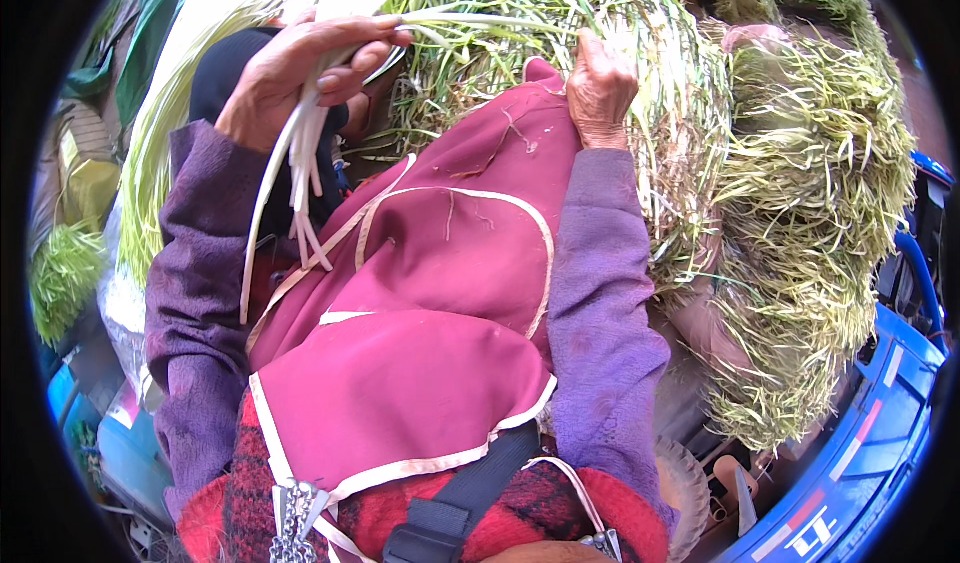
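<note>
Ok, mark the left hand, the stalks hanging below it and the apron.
Left hand (292, 67): head view, middle of the hand.
Stalks (301, 168): head view, hanging part just below the hand.
Apron (420, 403): head view, lower middle of the cloth.

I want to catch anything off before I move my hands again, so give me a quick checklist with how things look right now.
1. Left hand closed around the pale stalks: ok.
2. Right hand's grip on the thin stalk reaching toward it: cannot tell, fingertips partly hidden.
3. Hanging stalk ends level: not ok, they end at different heights.
4. Purple sleeves clear of both hands: ok.
5. Magenta apron free of scraps: not ok, bits lie on it.
</note>
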Tool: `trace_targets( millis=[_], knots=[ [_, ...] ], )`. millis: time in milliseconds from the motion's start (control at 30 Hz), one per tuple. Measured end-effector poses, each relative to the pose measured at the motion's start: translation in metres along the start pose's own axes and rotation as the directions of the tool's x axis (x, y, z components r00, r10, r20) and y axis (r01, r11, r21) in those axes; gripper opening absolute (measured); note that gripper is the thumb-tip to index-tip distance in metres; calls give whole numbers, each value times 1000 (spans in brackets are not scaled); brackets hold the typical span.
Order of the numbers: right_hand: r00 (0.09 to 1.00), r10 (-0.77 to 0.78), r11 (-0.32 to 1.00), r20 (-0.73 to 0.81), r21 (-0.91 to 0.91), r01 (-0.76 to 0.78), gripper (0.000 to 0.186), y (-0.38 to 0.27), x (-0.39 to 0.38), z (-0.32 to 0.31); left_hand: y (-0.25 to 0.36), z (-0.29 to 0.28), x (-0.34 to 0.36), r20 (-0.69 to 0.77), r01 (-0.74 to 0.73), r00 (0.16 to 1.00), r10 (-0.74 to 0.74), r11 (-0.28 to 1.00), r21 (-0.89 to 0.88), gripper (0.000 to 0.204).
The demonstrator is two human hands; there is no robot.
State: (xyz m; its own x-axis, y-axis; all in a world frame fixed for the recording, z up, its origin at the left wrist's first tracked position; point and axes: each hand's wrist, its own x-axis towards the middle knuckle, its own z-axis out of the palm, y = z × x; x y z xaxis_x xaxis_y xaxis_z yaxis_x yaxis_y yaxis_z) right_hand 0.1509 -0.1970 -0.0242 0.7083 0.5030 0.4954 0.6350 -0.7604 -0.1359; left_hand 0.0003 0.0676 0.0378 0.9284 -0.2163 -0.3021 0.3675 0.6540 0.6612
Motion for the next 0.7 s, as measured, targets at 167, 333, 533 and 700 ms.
trace_targets(
  millis=[167,333,533,700],
  knots=[
    [917,94,964,388,-265,13,15,-8,2,12,-12,11,4,-38,23,999,-20,996,88,22],
    [877,264,861,402,311,-402,14,2,16,21,-2,13,-2,-131,-12,991,10,1000,-8,27],
    [703,607,287,372,722,-630,14,17,38,19,9,10,-5,-19,-93,996,91,986,-138,29],
    [971,175,700,160,674,-237,26,6,49,13,16,11,-9,-78,-32,997,4,931,-365,22]
  ],
)
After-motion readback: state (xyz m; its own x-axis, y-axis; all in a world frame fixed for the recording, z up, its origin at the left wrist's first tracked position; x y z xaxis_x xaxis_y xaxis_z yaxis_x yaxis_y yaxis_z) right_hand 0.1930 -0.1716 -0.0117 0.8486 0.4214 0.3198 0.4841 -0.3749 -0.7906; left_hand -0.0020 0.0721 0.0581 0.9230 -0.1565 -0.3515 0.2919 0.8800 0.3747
